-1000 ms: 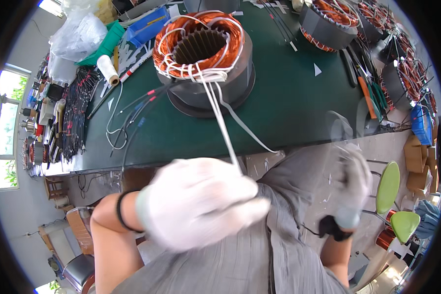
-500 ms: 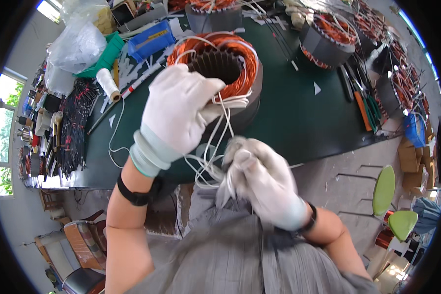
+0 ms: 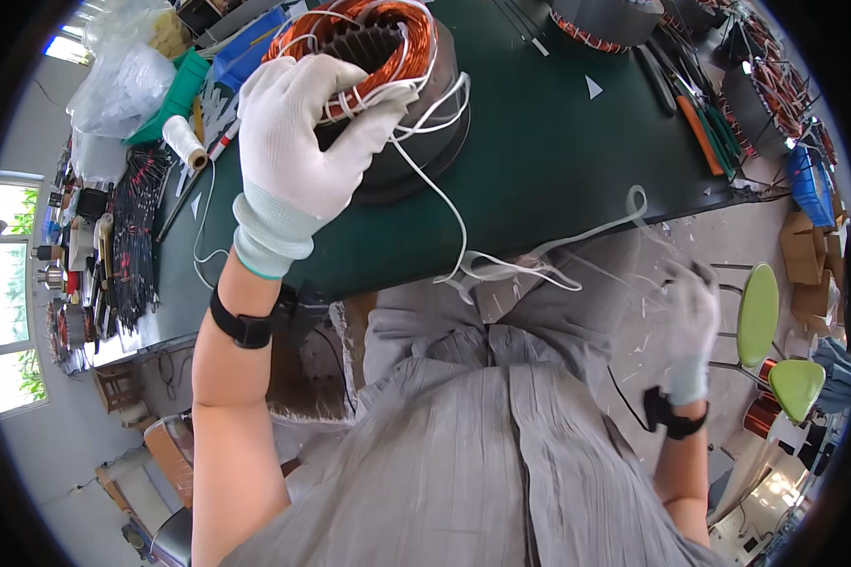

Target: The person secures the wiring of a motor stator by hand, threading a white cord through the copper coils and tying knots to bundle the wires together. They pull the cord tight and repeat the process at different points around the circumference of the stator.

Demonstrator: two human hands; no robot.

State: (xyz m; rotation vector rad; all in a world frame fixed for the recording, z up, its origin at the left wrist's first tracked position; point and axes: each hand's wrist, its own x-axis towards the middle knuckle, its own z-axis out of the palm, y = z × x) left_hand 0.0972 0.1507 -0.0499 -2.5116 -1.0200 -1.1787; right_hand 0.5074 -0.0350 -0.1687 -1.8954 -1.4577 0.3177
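A motor stator with a ring of orange copper winding [image 3: 416, 47] stands on the table, tilted toward me. White lacing cord [image 3: 444, 203] is wrapped round the winding's near side and trails off the table edge over my lap. My left hand [image 3: 303, 132], in a white knit glove, is closed on the near edge of the winding, thumb and fingers about the cord wraps. Far to the right, off the table, my gloved right hand [image 3: 692, 307] is smeared by motion. It looks closed, with a blurred run of the cord leading to it.
On the left lie a spool of white thread [image 3: 184, 142], a green bin [image 3: 175, 94] and bundled dark leads [image 3: 137, 227]. Pliers and cutters [image 3: 695, 132] lie on the right, near more stators [image 3: 605, 24]. A green chair [image 3: 756, 312] stands beyond the right hand.
My right hand has swung from beside the stator far out to the right, drawing the cord out. The bunched loops near the stator have spread out. The left hand stays on the winding.
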